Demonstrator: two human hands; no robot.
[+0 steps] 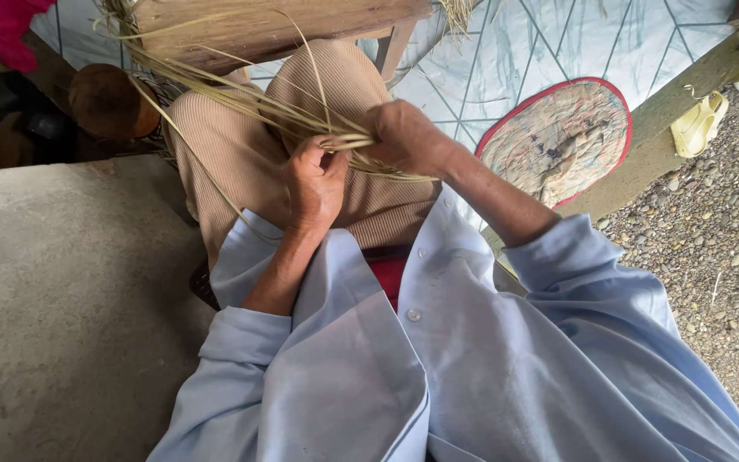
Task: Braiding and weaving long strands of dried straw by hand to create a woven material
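1. We hold a bundle of dry straw strands (241, 94) over our lap, its loose ends fanning up toward the wooden stool (258, 26).
2. Our left hand (314, 180) is clenched around the strands, just below the stool.
3. Our right hand (404, 137) grips the same strands, touching the left hand.
4. Our tan trousers (241, 162) lie under the straw, and the pale blue shirt (472, 359) sits further from the stool.
5. A round woven fan (558, 141) with a red rim lies right of the stool, with a yellow sandal (699, 124) beyond it.
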